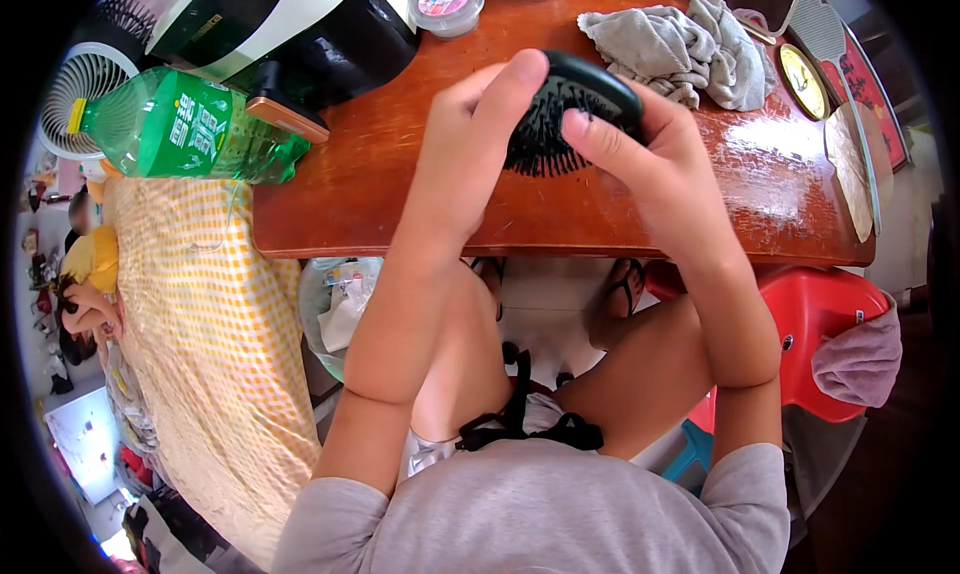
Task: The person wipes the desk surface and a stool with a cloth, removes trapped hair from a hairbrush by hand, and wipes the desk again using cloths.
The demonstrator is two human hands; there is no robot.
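A black hairbrush with dark bristles is held up over the near half of the red-brown wooden table. My left hand grips its left end, with the thumb along the top edge. On the right side my right hand holds the brush, its thumb pressed on the bristles and its other fingers behind the head. The bristles point down and towards me. Some fingers of both hands are hidden behind the brush.
Left lies a green bottle beside a black and white appliance. A round lidded tub and grey cloth sit farther back. Right is a fly swatter. Below are a red stool and a bin.
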